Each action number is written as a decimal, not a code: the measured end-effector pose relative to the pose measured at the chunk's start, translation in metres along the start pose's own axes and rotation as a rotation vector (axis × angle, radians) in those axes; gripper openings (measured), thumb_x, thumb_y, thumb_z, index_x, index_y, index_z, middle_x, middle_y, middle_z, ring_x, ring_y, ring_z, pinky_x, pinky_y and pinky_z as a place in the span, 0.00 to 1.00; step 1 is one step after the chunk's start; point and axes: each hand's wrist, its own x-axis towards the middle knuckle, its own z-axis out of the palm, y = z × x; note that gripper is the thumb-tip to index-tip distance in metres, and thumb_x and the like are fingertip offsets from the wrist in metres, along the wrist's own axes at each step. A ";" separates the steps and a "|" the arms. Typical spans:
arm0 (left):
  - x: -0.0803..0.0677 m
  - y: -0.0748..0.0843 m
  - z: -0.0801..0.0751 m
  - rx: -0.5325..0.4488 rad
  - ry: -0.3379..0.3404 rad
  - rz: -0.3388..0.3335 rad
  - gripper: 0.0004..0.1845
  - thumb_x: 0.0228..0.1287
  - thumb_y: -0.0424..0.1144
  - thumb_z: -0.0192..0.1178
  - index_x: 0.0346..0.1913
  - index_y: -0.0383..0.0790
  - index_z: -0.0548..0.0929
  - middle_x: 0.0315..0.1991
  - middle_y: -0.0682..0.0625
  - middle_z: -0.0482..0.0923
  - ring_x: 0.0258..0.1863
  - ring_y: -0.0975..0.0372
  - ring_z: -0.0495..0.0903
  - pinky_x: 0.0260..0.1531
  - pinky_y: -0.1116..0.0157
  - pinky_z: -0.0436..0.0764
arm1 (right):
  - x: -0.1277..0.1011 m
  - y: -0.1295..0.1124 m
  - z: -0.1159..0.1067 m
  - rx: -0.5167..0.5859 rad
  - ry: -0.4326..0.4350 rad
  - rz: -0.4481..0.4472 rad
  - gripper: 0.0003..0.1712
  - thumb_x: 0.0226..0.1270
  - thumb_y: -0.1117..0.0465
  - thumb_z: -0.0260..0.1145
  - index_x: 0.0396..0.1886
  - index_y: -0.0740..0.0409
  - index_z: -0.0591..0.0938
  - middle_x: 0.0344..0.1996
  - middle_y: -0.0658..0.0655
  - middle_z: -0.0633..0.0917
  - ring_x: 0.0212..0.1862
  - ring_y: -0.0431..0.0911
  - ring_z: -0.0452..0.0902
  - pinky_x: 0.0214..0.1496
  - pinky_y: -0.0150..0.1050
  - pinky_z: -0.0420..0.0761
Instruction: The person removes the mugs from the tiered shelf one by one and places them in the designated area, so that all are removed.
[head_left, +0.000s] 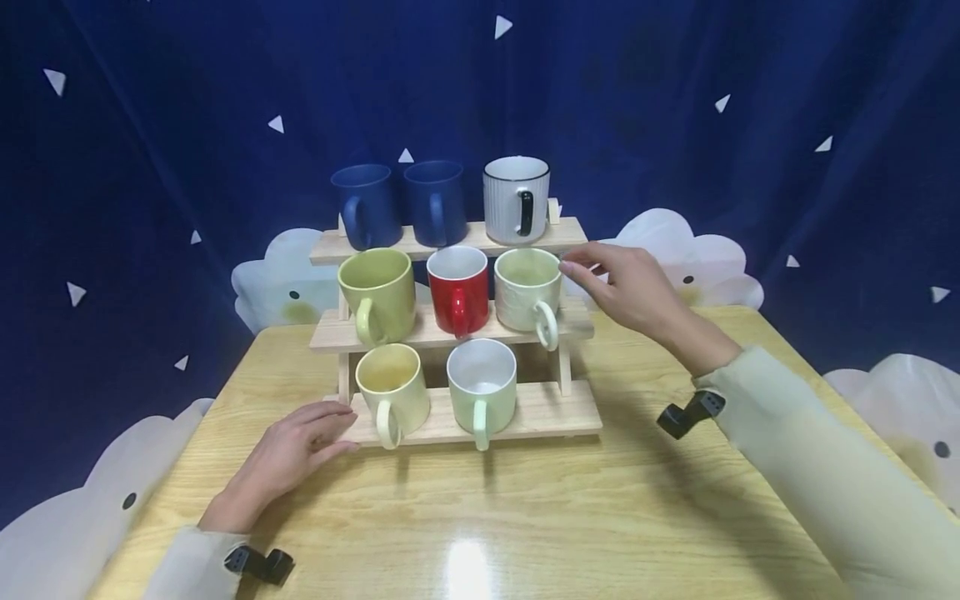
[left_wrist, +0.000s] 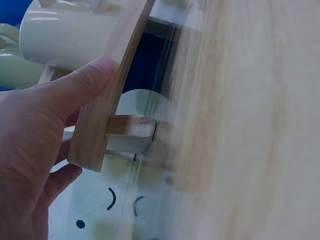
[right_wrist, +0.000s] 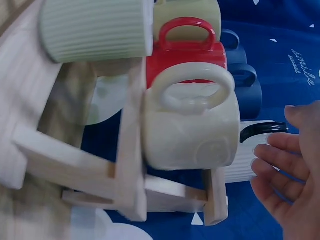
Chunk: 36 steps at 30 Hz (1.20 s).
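Observation:
A three-step wooden rack [head_left: 551,408] holds mugs. At the left end of its lowest board, my left hand [head_left: 295,446] grips the wood. In the left wrist view, the thumb [left_wrist: 95,75] lies on the board [left_wrist: 90,145] and the fingers reach round its far side. My right hand [head_left: 630,283] hovers at the rim of a cream mug [head_left: 527,292] on the middle step, fingers relaxed and holding nothing. In the right wrist view, the fingers [right_wrist: 280,162] are beside the white ribbed mug with a black handle [right_wrist: 262,131], and the cream mug [right_wrist: 192,135] sits nearer.
On the top step stand two dark blue mugs [head_left: 369,208] and the white ribbed mug [head_left: 504,200]. A yellow-green mug [head_left: 390,292] and a red mug [head_left: 468,300] share the middle step. Below are a yellow mug [head_left: 408,404] and a pale green mug [head_left: 498,400]. A blue curtain [head_left: 637,100] hangs behind.

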 end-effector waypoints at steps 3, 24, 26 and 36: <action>-0.001 0.000 0.000 0.008 0.000 -0.011 0.24 0.45 0.45 0.77 0.48 0.41 0.88 0.48 0.50 0.82 0.46 0.56 0.83 0.43 0.54 0.83 | 0.010 -0.004 -0.001 0.053 -0.007 0.047 0.22 0.75 0.44 0.57 0.52 0.55 0.85 0.46 0.56 0.86 0.44 0.53 0.82 0.48 0.51 0.80; -0.003 -0.002 0.003 -0.026 0.032 -0.006 0.26 0.43 0.47 0.76 0.48 0.42 0.87 0.44 0.51 0.77 0.42 0.60 0.79 0.44 0.57 0.81 | 0.070 -0.021 0.011 0.140 0.071 0.239 0.25 0.67 0.39 0.64 0.45 0.56 0.81 0.39 0.55 0.85 0.44 0.48 0.79 0.47 0.45 0.75; -0.003 -0.001 0.003 -0.025 0.028 -0.008 0.26 0.43 0.47 0.76 0.49 0.41 0.87 0.44 0.50 0.77 0.42 0.59 0.79 0.44 0.56 0.81 | 0.073 -0.021 0.012 0.129 0.074 0.247 0.25 0.67 0.39 0.63 0.45 0.55 0.81 0.38 0.55 0.85 0.43 0.48 0.79 0.47 0.45 0.74; -0.002 -0.001 0.001 -0.025 0.012 -0.028 0.26 0.44 0.47 0.76 0.49 0.42 0.87 0.45 0.51 0.77 0.42 0.60 0.79 0.44 0.56 0.81 | 0.084 -0.026 0.017 0.089 0.111 0.245 0.22 0.68 0.41 0.63 0.40 0.56 0.79 0.36 0.55 0.86 0.40 0.48 0.78 0.43 0.45 0.73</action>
